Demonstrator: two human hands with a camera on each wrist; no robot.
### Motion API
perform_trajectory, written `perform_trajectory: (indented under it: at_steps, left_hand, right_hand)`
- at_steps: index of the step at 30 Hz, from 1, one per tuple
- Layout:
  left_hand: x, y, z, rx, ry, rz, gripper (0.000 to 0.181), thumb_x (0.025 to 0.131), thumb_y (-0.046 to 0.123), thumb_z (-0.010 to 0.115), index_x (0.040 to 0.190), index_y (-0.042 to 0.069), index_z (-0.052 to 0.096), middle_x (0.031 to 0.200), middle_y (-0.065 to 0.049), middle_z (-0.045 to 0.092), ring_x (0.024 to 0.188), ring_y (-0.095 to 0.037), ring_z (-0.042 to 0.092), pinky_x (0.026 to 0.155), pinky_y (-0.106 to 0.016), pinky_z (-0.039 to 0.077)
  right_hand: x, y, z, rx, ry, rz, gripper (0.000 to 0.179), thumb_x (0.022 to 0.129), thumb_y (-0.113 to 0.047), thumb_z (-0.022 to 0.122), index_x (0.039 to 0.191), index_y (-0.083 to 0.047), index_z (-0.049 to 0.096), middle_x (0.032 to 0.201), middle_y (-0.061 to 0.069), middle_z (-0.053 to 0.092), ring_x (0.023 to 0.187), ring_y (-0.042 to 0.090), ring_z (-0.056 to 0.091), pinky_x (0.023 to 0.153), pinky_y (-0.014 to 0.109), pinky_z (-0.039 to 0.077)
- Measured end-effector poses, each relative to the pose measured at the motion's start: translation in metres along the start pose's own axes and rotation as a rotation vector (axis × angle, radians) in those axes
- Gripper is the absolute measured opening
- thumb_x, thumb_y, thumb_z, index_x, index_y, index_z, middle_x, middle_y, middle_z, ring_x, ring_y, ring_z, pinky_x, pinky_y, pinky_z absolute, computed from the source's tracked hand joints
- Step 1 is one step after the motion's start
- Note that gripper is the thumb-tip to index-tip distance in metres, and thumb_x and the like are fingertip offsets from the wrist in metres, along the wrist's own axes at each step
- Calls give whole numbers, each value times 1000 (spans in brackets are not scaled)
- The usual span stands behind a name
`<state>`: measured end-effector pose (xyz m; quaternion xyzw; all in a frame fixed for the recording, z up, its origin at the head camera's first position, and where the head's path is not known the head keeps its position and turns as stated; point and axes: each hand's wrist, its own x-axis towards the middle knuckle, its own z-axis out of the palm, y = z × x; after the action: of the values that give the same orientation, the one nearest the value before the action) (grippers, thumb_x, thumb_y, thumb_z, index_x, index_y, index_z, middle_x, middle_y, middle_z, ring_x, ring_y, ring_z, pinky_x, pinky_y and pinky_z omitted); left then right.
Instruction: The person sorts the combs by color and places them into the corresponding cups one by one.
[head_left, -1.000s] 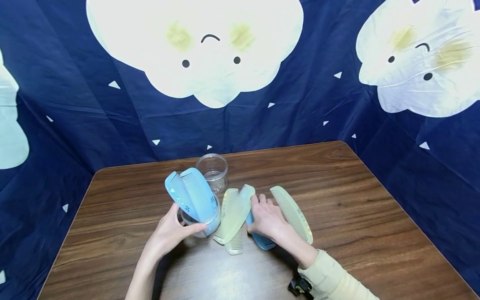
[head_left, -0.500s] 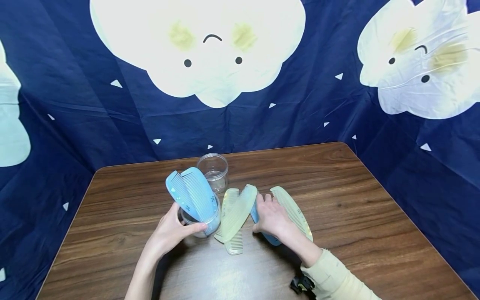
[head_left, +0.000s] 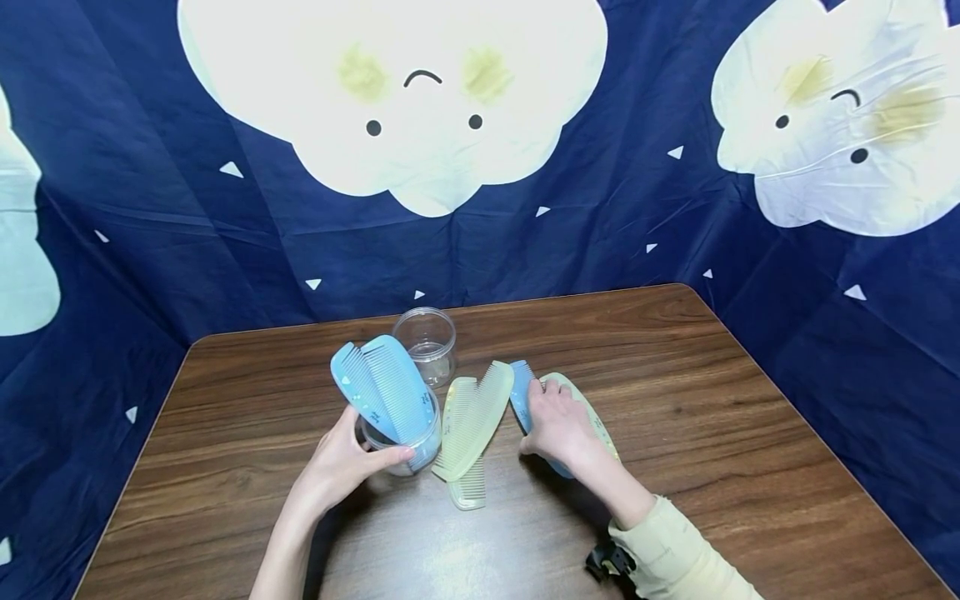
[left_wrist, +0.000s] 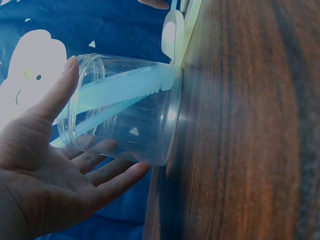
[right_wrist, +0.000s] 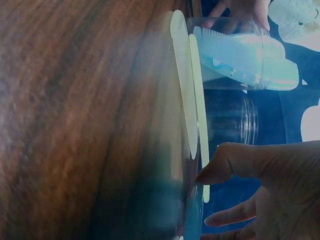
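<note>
My left hand [head_left: 341,462] holds a clear plastic jar [left_wrist: 145,132] near its rim, thumb in front and fingers around the side. Two blue combs [head_left: 401,387] lean inside the jar, their upper ends sticking out to the left. My right hand [head_left: 561,427] grips another blue comb [head_left: 519,396] lying on the table and covers its middle; in the right wrist view the thumb meets that comb's edge. Pale green combs [head_left: 478,425] overlap in a pile between the hands. One more green comb [head_left: 598,425] lies partly hidden under the right hand.
A second clear jar [head_left: 425,337], with nothing visible inside, stands behind the held one. The wooden table [head_left: 712,450] ends at a dark blue cloth backdrop [head_left: 480,258] with cloud prints.
The right hand has slid the blue comb rightwards, away from the green pile and towards the single green comb. The top green comb in the pile has shifted slightly. The left hand stays put.
</note>
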<state>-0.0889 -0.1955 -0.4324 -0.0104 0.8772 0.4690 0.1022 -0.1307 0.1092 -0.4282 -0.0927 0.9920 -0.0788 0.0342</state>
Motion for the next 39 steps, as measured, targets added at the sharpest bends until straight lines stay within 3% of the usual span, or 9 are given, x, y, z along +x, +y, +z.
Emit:
perform_trajectory:
  at_steps: [4,8,18,24,32,39]
  left_hand:
    - [0,0,0,4,-1,-8,107,77,55,87,159,22,28,155,-12,51,145,-34,47,112,-55,45]
    - [0,1,-1,13,-4,-15,108,77,56,86,160,21,27,155,-13,51,145,-35,47,111,-55,45]
    - [-1,1,-1,9,-6,-20,110,77,56,86,161,20,24,157,-14,49,147,-37,44,114,-57,43]
    - [-1,1,0,4,-5,-11,111,77,55,86,161,21,23,158,-14,48,147,-36,44,114,-57,44]
    - [0,0,0,1,0,-5,109,77,55,86,161,21,25,156,-13,50,146,-35,46,113,-56,45]
    - [0,0,0,-4,-1,-1,109,77,55,87,161,21,25,156,-13,50,147,-35,45,114,-56,44]
  right_hand:
    - [1,4,-4,9,7,9,71,61,-31,96,109,-1,53,99,17,55,90,34,56,74,48,54]
    - [3,7,-10,56,1,35,72,62,-29,95,112,0,51,99,16,52,89,33,53,67,48,54]
    - [10,8,-23,150,48,60,92,66,-22,86,144,-4,42,113,17,52,96,33,53,65,46,52]
    - [12,4,-31,237,112,30,100,64,-20,82,152,-10,36,121,16,52,100,33,54,64,43,50]
    - [16,-11,-44,358,191,-10,103,64,-17,78,156,-20,32,127,12,51,109,33,55,70,47,53]
    - [21,-21,-52,417,244,-47,106,65,-15,77,159,-18,29,132,13,49,113,32,52,83,48,54]
